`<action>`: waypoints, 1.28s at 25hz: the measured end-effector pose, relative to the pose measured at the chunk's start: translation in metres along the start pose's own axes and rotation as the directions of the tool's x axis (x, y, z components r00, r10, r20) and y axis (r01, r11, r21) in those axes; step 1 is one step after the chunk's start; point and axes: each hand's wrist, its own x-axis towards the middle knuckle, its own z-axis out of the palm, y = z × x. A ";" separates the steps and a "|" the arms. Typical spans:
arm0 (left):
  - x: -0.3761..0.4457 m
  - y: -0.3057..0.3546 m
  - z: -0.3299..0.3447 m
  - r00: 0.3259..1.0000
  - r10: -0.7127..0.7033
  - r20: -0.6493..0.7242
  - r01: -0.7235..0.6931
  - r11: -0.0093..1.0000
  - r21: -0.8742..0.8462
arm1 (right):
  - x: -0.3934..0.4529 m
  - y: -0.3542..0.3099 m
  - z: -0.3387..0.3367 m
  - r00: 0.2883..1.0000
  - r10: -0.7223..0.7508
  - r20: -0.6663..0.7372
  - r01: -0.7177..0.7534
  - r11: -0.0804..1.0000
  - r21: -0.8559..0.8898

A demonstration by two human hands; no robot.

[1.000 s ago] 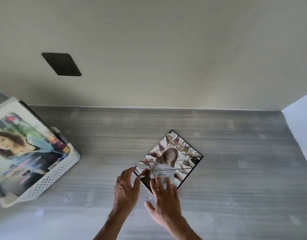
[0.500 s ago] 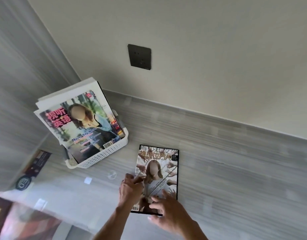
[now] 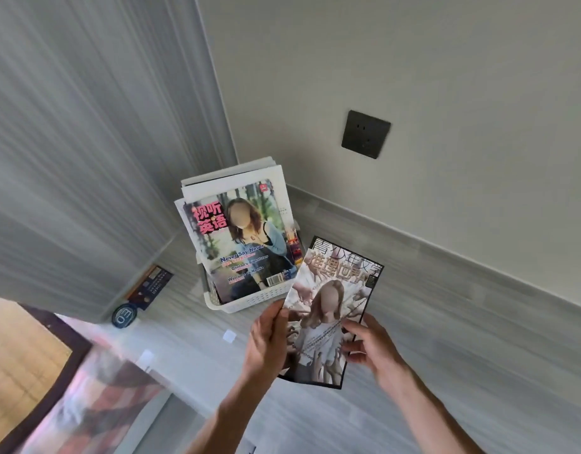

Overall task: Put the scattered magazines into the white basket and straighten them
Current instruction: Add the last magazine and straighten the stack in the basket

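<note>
Both hands hold one glossy, black-bordered magazine with a long-haired figure on its cover [image 3: 331, 309] just in front and to the right of the white perforated plastic basket [image 3: 259, 298], its top corner overlapping the basket's right rim in this view. The left hand [image 3: 268, 339] pinches the left edge, thumb on the cover; the right hand [image 3: 369, 347] grips the right edge with curled fingers. Holding both long edges keeps the floppy pages flat, probably so the magazine can slide in upright.

The basket sits on the grey wood-grain worktop [image 3: 446, 339], close to the corner where the wall meets a grey panel. It already holds several magazines standing on end and leaning back. The front one, a colour cover showing a woman in a blue cardigan [image 3: 240, 237], carries large pink Chinese characters, "视听英语", and English lines: "Never Say Never", "Clinton's Signatures", "Welcome to Narnia", with a barcode at its lower right.

The held cover bears large Chinese lettering, too blurred to read with certainty.

Left of the basket lie a dark booklet [image 3: 150, 286] and a round blue badge [image 3: 124, 316] marked "EO". Above and to the right of the basket is a dark wall socket [image 3: 365, 134].
</note>
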 end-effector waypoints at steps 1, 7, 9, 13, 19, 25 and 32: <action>0.008 0.005 -0.014 0.999 -0.003 -0.034 0.002 1.000 -0.022 | 0.003 -0.015 0.014 0.998 -0.034 0.049 0.032 0.998 0.051; 0.072 0.019 -0.092 0.962 0.062 -0.267 -0.070 0.997 -0.021 | 0.014 -0.118 0.100 0.919 -0.376 0.118 0.367 0.926 0.092; 0.093 0.015 -0.111 0.946 0.071 -0.318 -0.041 0.994 0.101 | 0.022 -0.143 0.122 0.889 -0.425 0.169 0.425 0.904 0.040; 0.119 -0.001 -0.124 0.957 0.089 -0.274 0.000 0.951 0.308 | 0.044 -0.155 0.142 0.873 -0.449 0.190 0.470 0.879 -0.085; 0.122 -0.031 -0.118 0.982 -0.090 -0.166 0.164 0.839 0.518 | 0.072 -0.130 0.139 0.895 -0.417 0.159 0.446 0.854 -0.267; 0.138 -0.038 -0.140 0.975 -0.058 -0.216 0.135 0.923 0.361 | 0.098 -0.143 0.129 0.839 -0.540 -0.070 0.481 0.795 -0.369; 0.216 -0.027 -0.152 0.961 -0.251 0.114 0.270 0.939 -0.213 | 0.147 -0.184 0.140 0.848 -0.397 0.351 0.484 0.850 -0.207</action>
